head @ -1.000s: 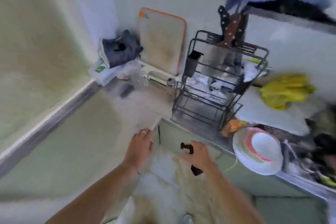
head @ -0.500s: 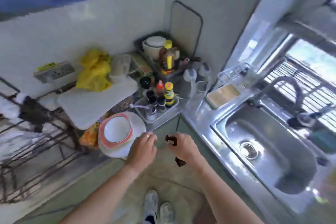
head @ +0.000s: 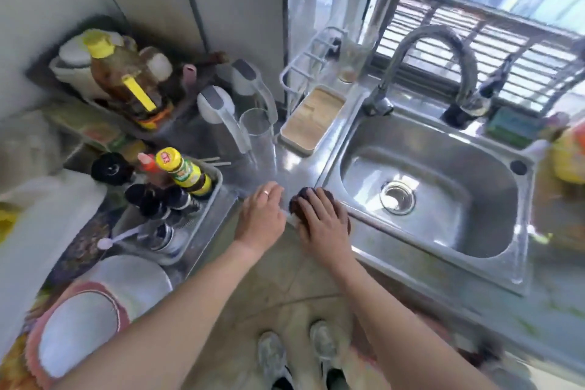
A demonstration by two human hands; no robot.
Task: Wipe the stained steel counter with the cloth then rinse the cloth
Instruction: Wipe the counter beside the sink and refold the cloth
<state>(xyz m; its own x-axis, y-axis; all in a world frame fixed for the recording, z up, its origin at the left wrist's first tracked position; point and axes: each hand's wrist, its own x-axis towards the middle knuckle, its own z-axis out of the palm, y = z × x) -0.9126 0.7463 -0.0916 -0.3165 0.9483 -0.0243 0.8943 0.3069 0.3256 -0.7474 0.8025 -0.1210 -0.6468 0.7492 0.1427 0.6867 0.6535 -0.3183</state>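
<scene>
Counter corner, sink (head: 421,149) at 3 o'clock.
Cloth (head: 299,201) on steel counter (head: 285,172) under right hand (head: 323,218); left hand (head: 261,215) just beside at 9; bottle tray (head: 215,180) further at 9; faucet (head: 443,51) at 1.

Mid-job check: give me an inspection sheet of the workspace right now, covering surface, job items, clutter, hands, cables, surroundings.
Surface: steel counter shiny, stains not discernible.
Job's things: dark cloth flat on the counter beside the sink; faucet over the basin, no water seen.
Clutter: condiment tray, kettles, glass, plates.
Hands: right hand presses the cloth; left hand rests beside it.
Cables: nothing seen.
Surroundings: barred window behind the sink.
</scene>
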